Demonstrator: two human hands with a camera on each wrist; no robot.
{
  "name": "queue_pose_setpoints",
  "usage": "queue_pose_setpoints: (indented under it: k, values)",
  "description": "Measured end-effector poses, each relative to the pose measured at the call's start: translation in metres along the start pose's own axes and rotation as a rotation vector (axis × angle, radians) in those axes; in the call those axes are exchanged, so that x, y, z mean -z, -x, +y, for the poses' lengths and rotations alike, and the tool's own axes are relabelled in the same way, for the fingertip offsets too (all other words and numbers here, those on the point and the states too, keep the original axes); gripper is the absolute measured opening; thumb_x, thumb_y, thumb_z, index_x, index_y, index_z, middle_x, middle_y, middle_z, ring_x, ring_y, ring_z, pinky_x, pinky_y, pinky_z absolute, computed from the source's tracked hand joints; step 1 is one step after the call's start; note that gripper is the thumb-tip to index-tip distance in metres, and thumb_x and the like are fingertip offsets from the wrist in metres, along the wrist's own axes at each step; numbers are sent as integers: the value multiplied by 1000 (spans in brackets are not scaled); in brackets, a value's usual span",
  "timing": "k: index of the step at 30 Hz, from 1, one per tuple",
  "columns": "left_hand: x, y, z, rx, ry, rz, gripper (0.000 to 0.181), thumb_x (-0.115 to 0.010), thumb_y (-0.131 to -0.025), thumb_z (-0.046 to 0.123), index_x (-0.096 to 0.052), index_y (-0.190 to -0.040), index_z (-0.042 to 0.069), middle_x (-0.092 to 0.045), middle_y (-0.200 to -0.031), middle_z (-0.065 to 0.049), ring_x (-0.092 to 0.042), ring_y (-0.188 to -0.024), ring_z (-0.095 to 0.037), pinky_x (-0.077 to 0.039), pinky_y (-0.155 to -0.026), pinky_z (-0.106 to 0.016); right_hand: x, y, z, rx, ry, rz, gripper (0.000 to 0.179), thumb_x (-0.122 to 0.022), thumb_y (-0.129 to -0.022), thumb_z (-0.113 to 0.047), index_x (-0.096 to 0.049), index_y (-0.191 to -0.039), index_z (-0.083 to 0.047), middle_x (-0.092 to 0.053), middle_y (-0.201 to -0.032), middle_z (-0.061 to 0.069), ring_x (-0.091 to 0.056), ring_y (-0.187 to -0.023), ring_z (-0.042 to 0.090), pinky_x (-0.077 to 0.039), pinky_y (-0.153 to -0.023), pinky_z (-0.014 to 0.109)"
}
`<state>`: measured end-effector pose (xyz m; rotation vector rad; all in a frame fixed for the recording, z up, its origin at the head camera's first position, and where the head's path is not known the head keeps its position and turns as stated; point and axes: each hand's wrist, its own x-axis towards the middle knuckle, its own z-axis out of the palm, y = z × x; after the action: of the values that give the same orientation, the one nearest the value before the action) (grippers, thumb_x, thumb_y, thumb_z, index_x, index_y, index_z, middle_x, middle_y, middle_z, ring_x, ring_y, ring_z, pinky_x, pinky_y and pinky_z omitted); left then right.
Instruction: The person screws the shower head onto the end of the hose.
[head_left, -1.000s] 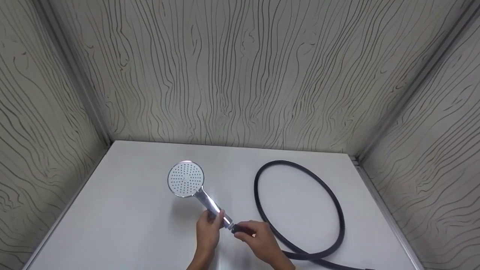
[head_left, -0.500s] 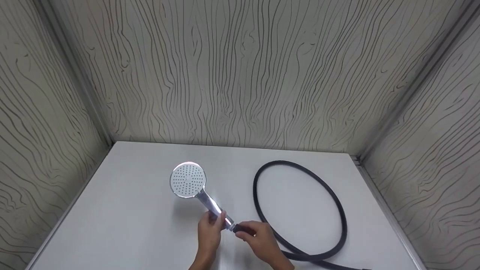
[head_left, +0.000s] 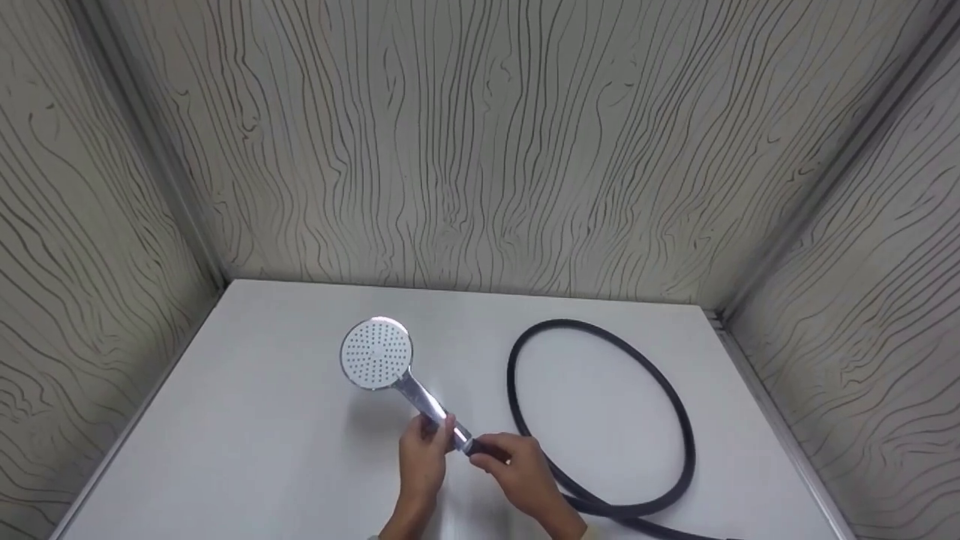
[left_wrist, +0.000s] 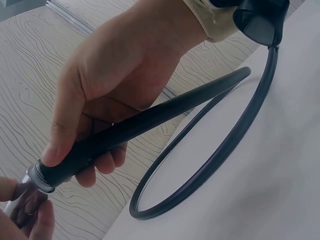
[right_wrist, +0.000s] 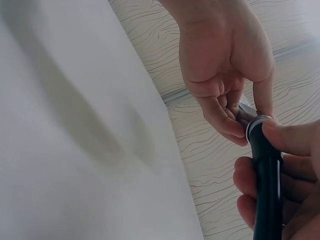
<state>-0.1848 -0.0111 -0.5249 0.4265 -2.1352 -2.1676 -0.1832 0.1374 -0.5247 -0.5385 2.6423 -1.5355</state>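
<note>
A chrome shower head [head_left: 377,352] with a white, dotted spray face is held above the table, tilted with its face up. My left hand [head_left: 424,459] grips its handle near the lower end. The black end of a shower hose [left_wrist: 75,155] meets the handle's end, a threaded silver ring showing at the joint in the left wrist view. My right hand [head_left: 517,472] pinches that black end, thumb on top and fingers curled beneath. From there the hose runs down and lies in one large loop to the right of my hands.
The white table [head_left: 247,405] fills the lower part of the head view. Wood-grain panels [head_left: 450,150] rise behind it and on both sides. The hose crosses itself near the front right, and its far end [head_left: 724,538] reaches the bottom edge of the view.
Both hands, with the shower head and hose end, have shifted slightly right, and lately a little up in the view. Both grips stay on the same parts.
</note>
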Motion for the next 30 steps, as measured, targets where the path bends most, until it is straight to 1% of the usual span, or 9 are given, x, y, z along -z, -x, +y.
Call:
queue_pose_setpoints:
  k: [5, 8, 11, 15, 18, 21, 24, 27, 30]
  values:
    - [-2, 0, -4, -47, -23, 23, 54, -56, -86, 41, -47, -118, -2, -63, -104, -11, -64, -91, -17, -52, -83, -34, -1, -1, -1, 25, 26, -5, 25, -62, -81, -37, -68, -94, -17, -67, -77, -4, -54, -62, -2, -48, -56, 15]
    - [-2, 1, -7, -68, -27, 26, 53, -56, -86, 40, -47, -117, -2, -62, -102, -11, -63, -91, -16, -53, -79, -30, -1, -1, 0, 19, 21, -34, 22, -61, -82, -35, -67, -92, -17, -66, -74, -1, -54, -61, -1, -49, -55, 16]
    - [-1, 1, -10, -47, -40, 11, 54, -55, -86, 42, -46, -117, -2, -61, -103, -11, -62, -94, -18, -53, -81, -30, -1, -2, 3, -19, -29, -98, 21, -60, -84, -31, -67, -91, -13, -65, -75, 5, -55, -62, 1, -50, -56, 18]
    - [0, 2, -12, -7, -55, -15, 56, -54, -86, 46, -46, -118, 1, -61, -106, -9, -62, -97, -18, -52, -85, -31, 0, -3, 7, -102, -116, -189, 21, -57, -87, -23, -66, -94, -6, -65, -80, 15, -57, -64, 3, -54, -59, 22]
    - [1, 4, -15, -16, -35, -19, 54, -57, -85, 42, -47, -116, 0, -61, -103, -10, -63, -93, -16, -52, -81, -29, 0, -3, 8, -143, -157, -222, 20, -55, -89, -18, -66, -96, -3, -65, -83, 20, -58, -65, 3, -55, -61, 25]
    - [1, 4, -17, -38, -20, -18, 50, -57, -86, 38, -47, -115, -2, -61, -99, -11, -62, -88, -14, -52, -77, -26, 0, -2, 9, -140, -157, -221, 20, -54, -89, -18, -66, -95, -3, -65, -82, 20, -58, -65, 4, -55, -60, 26]
    - [1, 3, -19, -37, -29, -2, 46, -55, -89, 35, -46, -115, -1, -60, -99, -9, -62, -87, -12, -51, -78, -25, -2, -2, 8, -112, -101, -193, 20, -55, -89, -24, -68, -92, -9, -65, -77, 16, -58, -62, 5, -54, -57, 23]
    - [1, 2, -21, -17, -41, 41, 42, -55, -89, 32, -47, -115, 1, -60, -99, -9, -61, -88, -13, -52, -77, -27, -6, -1, 8, -106, -28, -157, 22, -56, -87, -33, -68, -91, -15, -64, -72, 12, -57, -59, 5, -51, -52, 19]
    - [0, 4, -25, 0, -64, 93, 39, -57, -88, 31, -49, -113, 2, -62, -98, -9, -60, -88, -14, -51, -75, -28, -11, 1, 10, -129, 22, -127, 19, -60, -84, -35, -64, -93, -18, -62, -68, 6, -53, -55, 3, -46, -48, 16]
